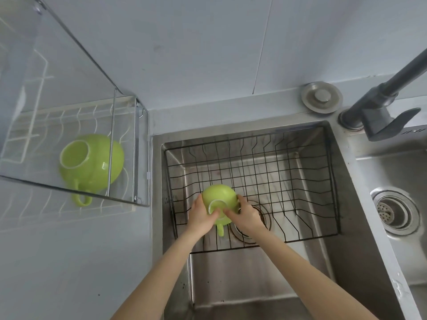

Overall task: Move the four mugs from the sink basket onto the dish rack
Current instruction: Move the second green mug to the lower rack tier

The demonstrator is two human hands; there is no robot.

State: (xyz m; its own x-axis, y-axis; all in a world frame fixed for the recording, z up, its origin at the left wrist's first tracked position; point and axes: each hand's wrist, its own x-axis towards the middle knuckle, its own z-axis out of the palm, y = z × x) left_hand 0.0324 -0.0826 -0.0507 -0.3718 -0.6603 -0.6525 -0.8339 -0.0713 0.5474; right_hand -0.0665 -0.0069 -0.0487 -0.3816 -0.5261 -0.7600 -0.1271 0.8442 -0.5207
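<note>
I have both hands closed around one green mug (219, 199), upturned, low centre of the frame, inside the black wire sink basket (300, 181). My left hand (201, 215) cups one flank and my right hand (248, 215) the other, thumbs on the foot ring. The handle points toward the bottom edge. No other mug shows in the basket. In my judgement the lift should go straight up, clear of the wires, then left to the dish rack (136, 158), beside the mug already there (90, 162).

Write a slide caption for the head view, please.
Both hands grip an upturned green mug in the sink basket.
</note>
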